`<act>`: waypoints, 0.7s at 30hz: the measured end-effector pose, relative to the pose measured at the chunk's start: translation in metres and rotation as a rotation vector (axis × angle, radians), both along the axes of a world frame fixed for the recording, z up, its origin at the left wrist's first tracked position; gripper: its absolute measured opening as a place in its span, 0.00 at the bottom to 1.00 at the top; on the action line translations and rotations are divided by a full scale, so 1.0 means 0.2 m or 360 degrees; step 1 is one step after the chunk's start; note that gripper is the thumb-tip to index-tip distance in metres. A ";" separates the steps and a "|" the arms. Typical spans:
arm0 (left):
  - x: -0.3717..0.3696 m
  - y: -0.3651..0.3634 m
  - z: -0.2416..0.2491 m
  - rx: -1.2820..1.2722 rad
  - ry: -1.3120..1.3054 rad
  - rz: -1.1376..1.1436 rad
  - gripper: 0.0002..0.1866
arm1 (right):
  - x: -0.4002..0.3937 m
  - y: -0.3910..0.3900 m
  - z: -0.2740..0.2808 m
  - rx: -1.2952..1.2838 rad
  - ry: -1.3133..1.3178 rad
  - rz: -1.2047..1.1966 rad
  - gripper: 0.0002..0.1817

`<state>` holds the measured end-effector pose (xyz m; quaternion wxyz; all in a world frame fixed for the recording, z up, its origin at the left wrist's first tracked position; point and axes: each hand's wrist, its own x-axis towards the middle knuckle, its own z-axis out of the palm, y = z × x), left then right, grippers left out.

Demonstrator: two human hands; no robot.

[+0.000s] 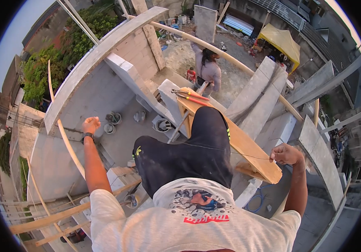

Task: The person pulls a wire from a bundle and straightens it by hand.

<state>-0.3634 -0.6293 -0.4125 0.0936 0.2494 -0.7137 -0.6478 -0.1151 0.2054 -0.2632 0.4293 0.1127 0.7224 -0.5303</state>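
Note:
My right hand (287, 154) is closed at the right, pinching a thin wire (252, 156) between thumb and fingers. The wire runs leftward over the wooden plank (254, 145) and across my dark trousers, where it fades from sight. Out to the left, above the grey floor, my left hand (91, 125) is raised with its fingers curled closed. Whatever lies in those fingers is too small to make out. Pincers with red and orange handles (195, 99) rest on the far end of the plank, just past my knee.
Below me are buckets (162, 124) and grey block walls (132, 82). A curved concrete beam (100, 50) arcs at the left. Another person (208, 69) stands beyond the plank, one arm raised. Wooden poles (69, 147) cross both sides; a yellow canopy (281, 42) stands farther off.

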 end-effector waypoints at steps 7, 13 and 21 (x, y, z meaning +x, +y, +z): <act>0.20 0.03 -0.07 -0.0409 -0.0519 -0.0183 0.10 | 0.07 -0.01 0.04 -0.0304 0.0078 0.0112 0.14; 0.33 0.07 -0.04 0.0279 -0.0430 -0.0254 0.09 | 0.07 0.10 -0.04 -0.0952 0.0752 -0.0734 0.14; 0.41 0.04 0.01 0.0733 -0.0126 -0.0155 0.07 | -0.01 0.13 -0.19 -0.0263 0.0858 -0.1110 0.15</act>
